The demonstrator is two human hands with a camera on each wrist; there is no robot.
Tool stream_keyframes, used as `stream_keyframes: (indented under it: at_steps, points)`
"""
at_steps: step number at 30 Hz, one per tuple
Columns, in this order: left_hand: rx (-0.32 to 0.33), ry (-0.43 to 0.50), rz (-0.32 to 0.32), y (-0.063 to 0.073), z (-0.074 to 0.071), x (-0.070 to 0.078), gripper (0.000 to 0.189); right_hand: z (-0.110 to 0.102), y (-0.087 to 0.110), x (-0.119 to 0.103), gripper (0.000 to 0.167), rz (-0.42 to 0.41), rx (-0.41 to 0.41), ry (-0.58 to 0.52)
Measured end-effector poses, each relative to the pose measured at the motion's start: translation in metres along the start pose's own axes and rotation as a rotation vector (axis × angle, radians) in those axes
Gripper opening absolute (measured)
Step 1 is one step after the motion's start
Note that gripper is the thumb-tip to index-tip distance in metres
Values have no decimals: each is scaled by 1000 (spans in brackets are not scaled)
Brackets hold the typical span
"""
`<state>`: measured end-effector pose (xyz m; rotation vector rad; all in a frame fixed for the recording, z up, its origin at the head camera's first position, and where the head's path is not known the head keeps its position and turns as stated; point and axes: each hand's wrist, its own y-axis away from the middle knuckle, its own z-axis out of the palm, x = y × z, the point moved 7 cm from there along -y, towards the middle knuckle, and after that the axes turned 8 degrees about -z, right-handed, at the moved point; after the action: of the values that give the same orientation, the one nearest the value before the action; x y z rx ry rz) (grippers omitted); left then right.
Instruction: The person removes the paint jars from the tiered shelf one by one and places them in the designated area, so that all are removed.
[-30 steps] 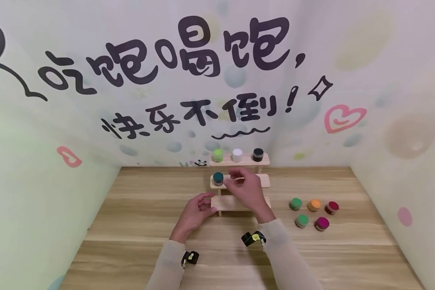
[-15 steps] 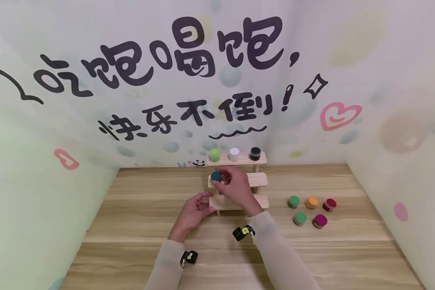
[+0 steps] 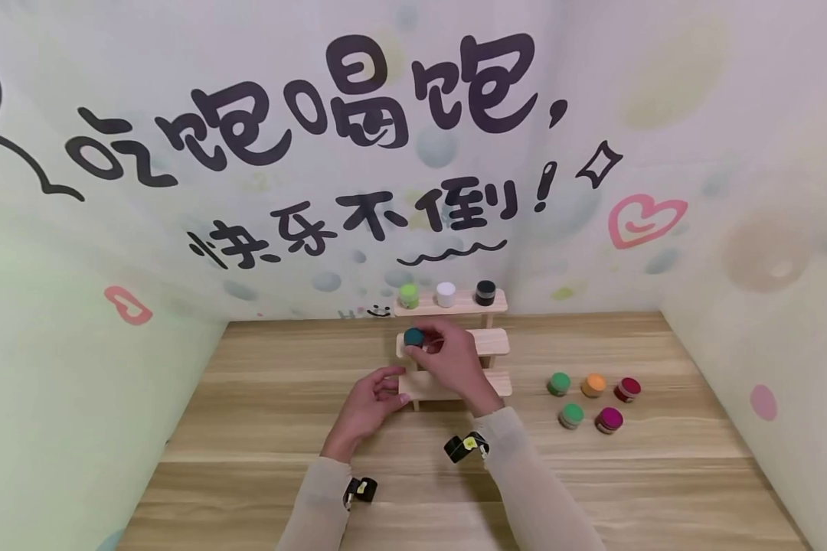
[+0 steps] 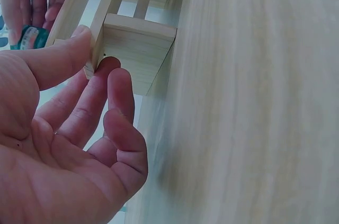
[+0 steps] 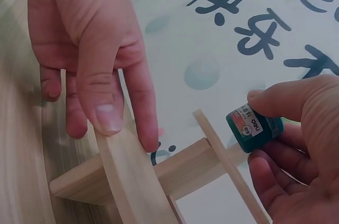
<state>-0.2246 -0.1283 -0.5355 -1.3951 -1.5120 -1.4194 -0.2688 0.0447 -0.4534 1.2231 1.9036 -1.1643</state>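
A three-tier wooden stand (image 3: 433, 386) stands against the back wall. My left hand (image 3: 367, 399) pinches the left end of its lowest shelf, with the thumb on top and fingers beneath, as the left wrist view shows. At the left end of the middle shelf my right hand (image 3: 451, 358) grips a small teal paint jar (image 5: 253, 128) between thumb and fingers. The jar's label faces the right wrist camera, and it looks slightly tilted there. Whether its base touches the shelf I cannot tell. Light green (image 3: 409, 295), white (image 3: 446, 294) and black (image 3: 485, 292) jars line the top shelf.
Right of the stand, several jars sit on the wood-grain table (image 3: 262, 428): two green, an orange one (image 3: 594, 385), a dark red one (image 3: 628, 389) and a magenta one (image 3: 609, 420). Printed wall cloth (image 3: 282, 291) closes off the back and both sides.
My right hand has moved left and its spread fingers have closed round the teal jar, which has shifted slightly. The left hand has kept its hold on the lowest shelf.
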Motion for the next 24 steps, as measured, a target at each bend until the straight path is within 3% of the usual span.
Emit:
stream_keyframes:
  at_steps: [9,24]
  points:
    - [19,-20,-11,0,0,2,46,-18,14,-6,38,21,29,-29]
    - [24,-19,4,0,0,0,47,-49,42,-7,40,-14,78,-3]
